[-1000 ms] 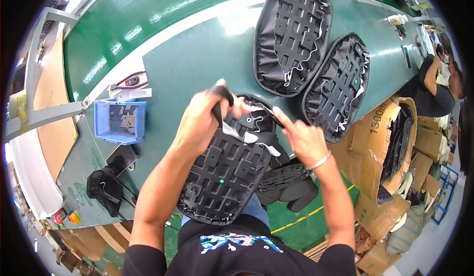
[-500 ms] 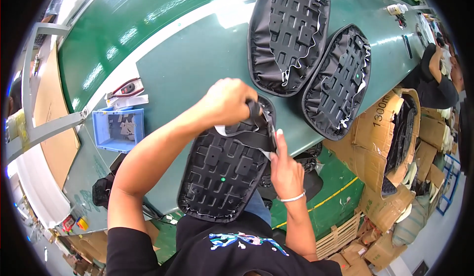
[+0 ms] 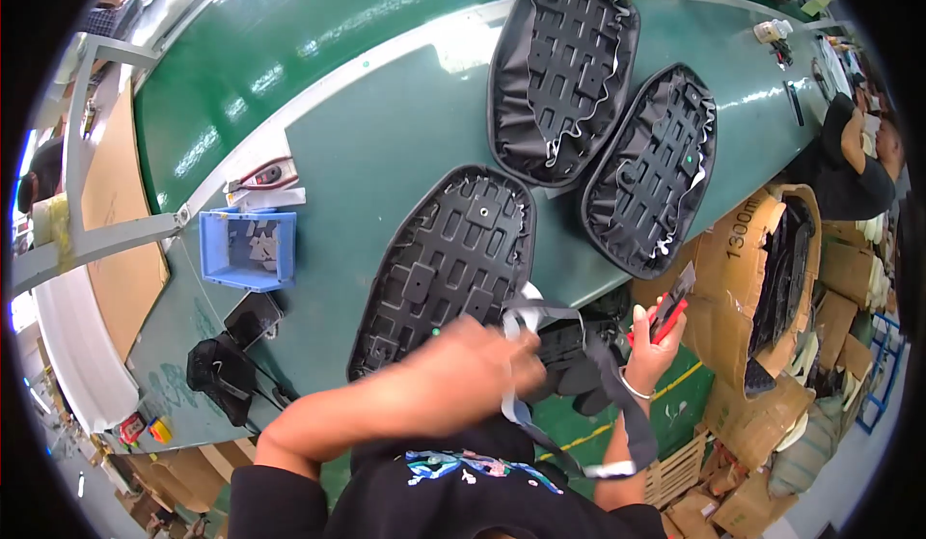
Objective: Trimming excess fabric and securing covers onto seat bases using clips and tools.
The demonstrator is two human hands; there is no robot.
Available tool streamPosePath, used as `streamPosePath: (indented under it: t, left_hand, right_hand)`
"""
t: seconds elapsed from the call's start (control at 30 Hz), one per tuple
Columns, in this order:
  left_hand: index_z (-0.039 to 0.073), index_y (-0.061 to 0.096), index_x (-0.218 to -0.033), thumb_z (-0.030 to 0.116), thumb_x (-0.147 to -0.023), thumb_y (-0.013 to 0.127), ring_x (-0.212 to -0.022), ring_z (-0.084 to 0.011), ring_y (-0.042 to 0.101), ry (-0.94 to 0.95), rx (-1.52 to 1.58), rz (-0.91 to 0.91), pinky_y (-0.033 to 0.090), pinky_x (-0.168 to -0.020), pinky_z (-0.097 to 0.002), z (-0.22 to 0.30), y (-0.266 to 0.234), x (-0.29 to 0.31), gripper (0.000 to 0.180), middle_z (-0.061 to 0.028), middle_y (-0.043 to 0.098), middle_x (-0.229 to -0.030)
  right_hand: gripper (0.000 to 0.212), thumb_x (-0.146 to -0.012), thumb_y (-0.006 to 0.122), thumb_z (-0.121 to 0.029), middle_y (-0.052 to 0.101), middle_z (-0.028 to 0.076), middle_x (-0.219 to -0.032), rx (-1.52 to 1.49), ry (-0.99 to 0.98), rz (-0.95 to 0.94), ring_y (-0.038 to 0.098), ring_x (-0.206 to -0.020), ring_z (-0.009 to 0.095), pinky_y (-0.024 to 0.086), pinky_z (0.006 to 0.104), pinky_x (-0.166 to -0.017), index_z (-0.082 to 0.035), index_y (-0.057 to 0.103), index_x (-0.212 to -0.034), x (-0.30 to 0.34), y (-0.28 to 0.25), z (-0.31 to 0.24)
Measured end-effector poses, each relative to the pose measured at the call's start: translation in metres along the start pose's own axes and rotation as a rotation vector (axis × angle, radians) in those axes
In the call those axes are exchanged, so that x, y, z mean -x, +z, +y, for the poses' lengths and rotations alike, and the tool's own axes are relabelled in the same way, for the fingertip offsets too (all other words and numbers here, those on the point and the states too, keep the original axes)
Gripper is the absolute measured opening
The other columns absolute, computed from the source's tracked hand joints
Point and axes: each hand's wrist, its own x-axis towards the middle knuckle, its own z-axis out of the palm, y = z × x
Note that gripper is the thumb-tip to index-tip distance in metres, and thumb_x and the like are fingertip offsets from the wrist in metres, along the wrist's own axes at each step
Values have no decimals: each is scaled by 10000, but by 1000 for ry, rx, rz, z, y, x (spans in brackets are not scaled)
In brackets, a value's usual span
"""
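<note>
I see the left hand (image 3: 473, 367) holding a strip (image 3: 638, 431), draped toward four o'clock; the right hand (image 3: 656, 351) grips a knife (image 3: 667, 318).

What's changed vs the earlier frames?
Left hand came back toward the body with the dark strip, which no longer crosses the far end of the near pad. Right hand moved off that pad's edge rightward, holding a red-handled cutter. Unmoved: two far pads, blue bin, pliers.
</note>
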Motion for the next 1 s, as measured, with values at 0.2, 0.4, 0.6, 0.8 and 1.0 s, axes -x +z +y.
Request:
streamPosePath:
  t: [0.2,0.4,0.6,0.8,1.0]
  left_hand:
    - [8,483,-1306,408,-869,648,-1087,-274,591,-843,703,428,450,-934,-379,-143,42,87,615,-175,616,-1174]
    - [-27,608,-1156,459,-890,589,-1005,-177,580,-1062,697,713,446,-897,-338,-196,-18,98,554,-119,651,-1076]
    - [-23,495,-1278,504,-901,554,-1048,-282,575,-1049,1022,1394,486,-871,-464,-318,-137,73,651,-130,603,-1140]
    - [71,432,-1232,514,-852,618,-947,-203,555,-845,958,1169,486,-698,-340,-326,-100,15,613,-103,535,-1110]
    - [152,202,-1484,560,-854,580,-1268,-307,421,-796,1194,788,364,-985,-491,-195,8,-41,840,-172,383,-1404]
  right_hand:
    - [336,-869,672,-138,662,148,-957,-23,-209,-475,668,-844,240,503,329,-760,-38,512,-1146,-22,95,-30]
    - [330,-874,655,-221,645,162,-882,245,-264,-72,635,-782,340,500,419,-696,-9,557,-1107,-82,166,-59]
    - [273,-743,735,-130,602,152,-1034,404,-590,-244,568,-913,337,458,415,-804,-31,558,-926,-106,202,-77]
    - [196,-797,648,-115,582,119,-643,73,-204,-517,576,-529,208,459,335,-546,-37,550,-947,-72,194,-92]
    - [225,-847,671,-187,615,59,-750,-289,29,-1342,612,-677,210,477,314,-644,-39,545,-961,76,101,-67]
